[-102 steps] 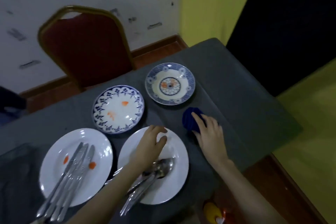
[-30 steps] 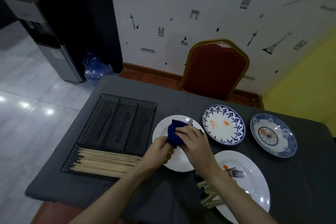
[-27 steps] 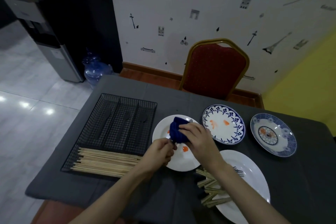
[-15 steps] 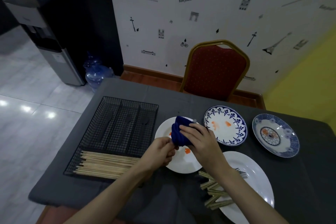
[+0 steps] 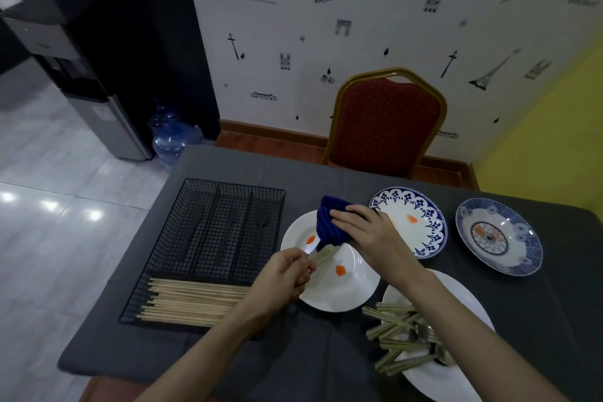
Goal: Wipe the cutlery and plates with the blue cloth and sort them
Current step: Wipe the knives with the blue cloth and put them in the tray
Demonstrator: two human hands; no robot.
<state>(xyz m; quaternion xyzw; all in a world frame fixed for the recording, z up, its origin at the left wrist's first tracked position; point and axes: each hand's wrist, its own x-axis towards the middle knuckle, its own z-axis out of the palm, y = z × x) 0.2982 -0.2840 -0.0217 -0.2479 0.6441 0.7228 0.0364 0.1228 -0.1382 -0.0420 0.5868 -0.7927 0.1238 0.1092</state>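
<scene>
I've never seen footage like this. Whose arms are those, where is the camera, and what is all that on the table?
There is no machine here: a person wears a wide-angle camera on the head, so you look down at their own arms. The left hand pinches the handle of a piece of cutlery, while the right hand wraps the blue cloth around its other end, above a white plate with orange smears. On the grey table lie a black wire tray with chopsticks in its front section, two blue-patterned plates, and another white plate holding more cutlery.
</scene>
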